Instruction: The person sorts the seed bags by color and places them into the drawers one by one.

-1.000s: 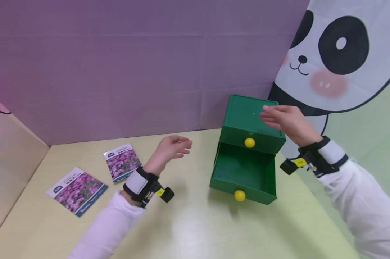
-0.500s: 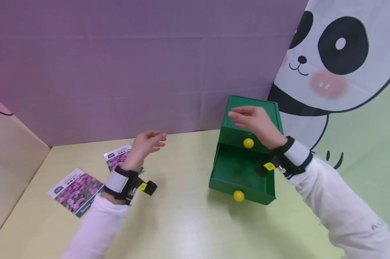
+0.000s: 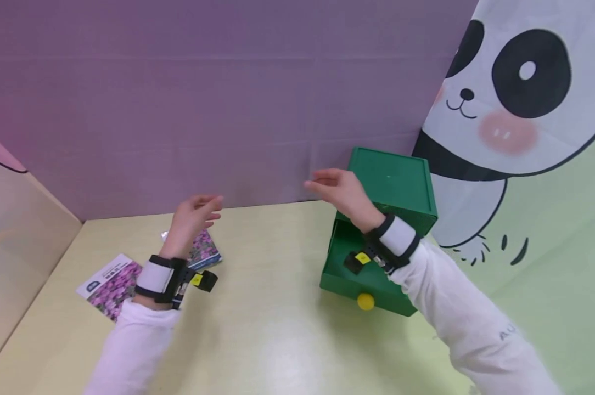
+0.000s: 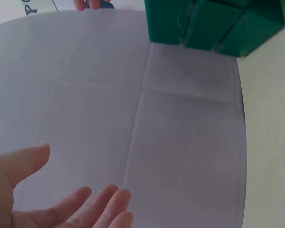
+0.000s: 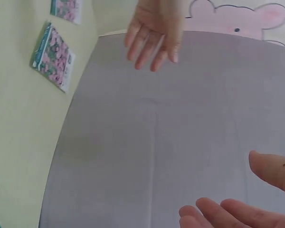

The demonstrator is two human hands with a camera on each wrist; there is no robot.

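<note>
Both hands are raised above the desk (image 3: 278, 340), empty. Left hand (image 3: 191, 216) at about 9 o'clock from the green drawer box (image 3: 391, 186); grip slack, fingers straight and slightly spread, nothing in it. It hangs over the nearer seed packet (image 3: 206, 249), not touching it. A second seed packet (image 3: 107, 280) lies flat at 8 o'clock of the first, partly under the left sleeve.

Right hand (image 3: 339, 189) is just off the box's left edge, at its 9 o'clock; grip loose, fingers extended toward the left hand, holding nothing.

Box stands at the desk's 2 o'clock side against the purple backdrop (image 3: 203, 99). Its lower drawer (image 3: 376, 288) is pulled out, yellow knob (image 3: 365, 300) facing 6 o'clock. Panda banner (image 3: 515, 99) at 1 o'clock.
</note>
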